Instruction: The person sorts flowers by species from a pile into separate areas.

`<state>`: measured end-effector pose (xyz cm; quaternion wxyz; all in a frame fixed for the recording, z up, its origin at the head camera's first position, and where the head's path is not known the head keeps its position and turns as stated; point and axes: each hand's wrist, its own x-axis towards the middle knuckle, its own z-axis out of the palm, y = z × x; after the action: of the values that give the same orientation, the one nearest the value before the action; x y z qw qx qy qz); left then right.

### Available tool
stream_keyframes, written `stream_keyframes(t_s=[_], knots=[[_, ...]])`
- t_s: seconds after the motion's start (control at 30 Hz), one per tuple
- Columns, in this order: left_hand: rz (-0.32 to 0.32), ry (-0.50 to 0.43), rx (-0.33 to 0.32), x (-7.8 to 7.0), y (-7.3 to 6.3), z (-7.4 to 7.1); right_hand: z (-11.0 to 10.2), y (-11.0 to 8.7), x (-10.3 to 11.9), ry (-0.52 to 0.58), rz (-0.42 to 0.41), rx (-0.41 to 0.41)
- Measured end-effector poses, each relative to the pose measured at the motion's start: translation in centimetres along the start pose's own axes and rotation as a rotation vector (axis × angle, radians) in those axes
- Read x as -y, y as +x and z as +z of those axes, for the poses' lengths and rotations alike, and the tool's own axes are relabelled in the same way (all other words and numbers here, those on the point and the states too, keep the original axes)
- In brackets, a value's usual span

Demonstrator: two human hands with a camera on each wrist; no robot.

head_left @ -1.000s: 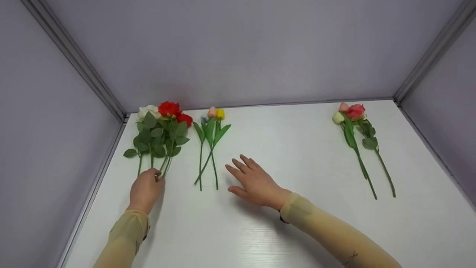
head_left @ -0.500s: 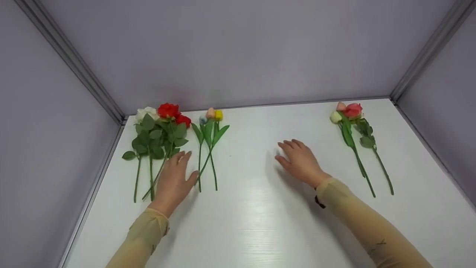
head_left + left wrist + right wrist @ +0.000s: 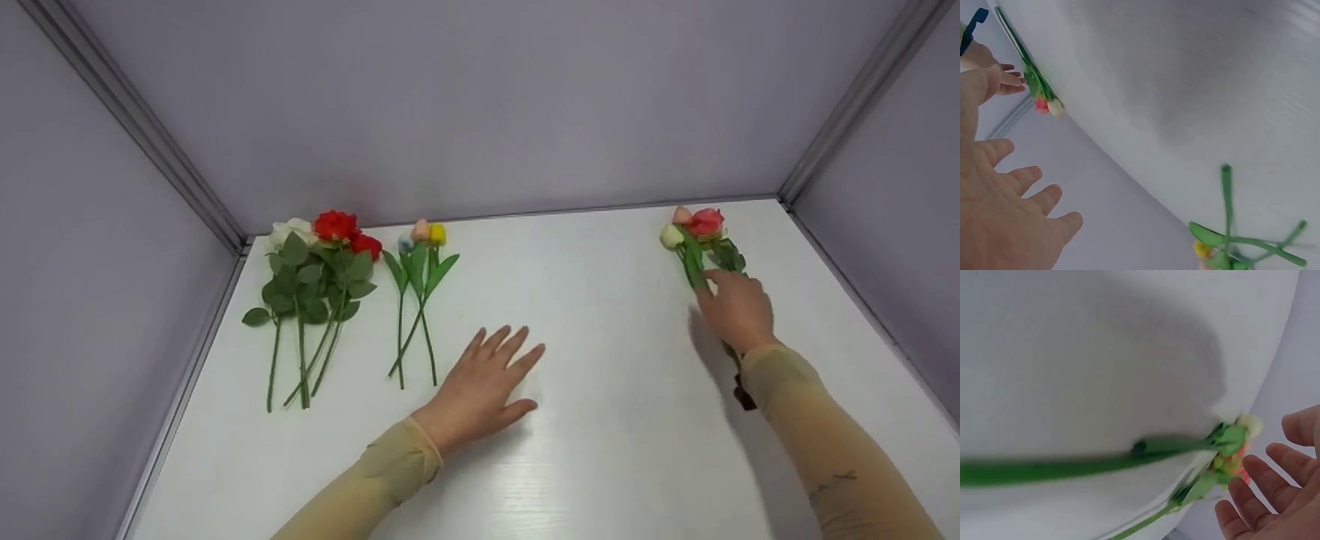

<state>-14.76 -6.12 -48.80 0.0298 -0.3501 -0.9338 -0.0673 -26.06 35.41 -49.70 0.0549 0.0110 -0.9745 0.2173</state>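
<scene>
My left hand hovers over the middle of the table, fingers spread and holding nothing. Over at the right, my right hand is above the stems of a small group of flowers. The right wrist view shows its fingers apart and bent slightly, with nothing gripped. That group has a white tulip, a pale pink tulip and a pink-red rose; the hand and forearm hide most of their stems. Left of my left hand lie three tulips, blue, pink and yellow, their stems crossing.
At the far left, red roses and a white rose lie bunched with leafy stems toward me. The white table is bounded by grey panels at the back and both sides.
My left hand has let go of the rose stems at the left and moved right to the middle. My right hand has moved from the middle to over the flowers on the right.
</scene>
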Motion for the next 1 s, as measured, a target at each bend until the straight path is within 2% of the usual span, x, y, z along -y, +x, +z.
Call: stream_keyframes(t_s=[0.2,0.3,0.4,0.7,1.0], knots=[[0.130,0.049,0.051,-4.0,2.9,0.6,-1.6,-0.9,-4.0,-0.026,0.099,0.004],[0.180,0.080,0.071,-5.6,3.8,0.9,-2.1,-1.3,-5.3,-0.045,0.139,0.033],[0.204,0.106,0.086,-6.9,4.4,1.3,-2.5,-1.6,-6.2,-0.051,0.159,0.054],[0.207,0.095,0.145,-9.1,5.3,2.8,-3.2,-2.2,-7.4,-0.039,0.209,0.105],[0.232,0.116,0.140,-10.3,5.9,3.2,-2.9,-2.3,-7.5,-0.015,0.208,0.088]])
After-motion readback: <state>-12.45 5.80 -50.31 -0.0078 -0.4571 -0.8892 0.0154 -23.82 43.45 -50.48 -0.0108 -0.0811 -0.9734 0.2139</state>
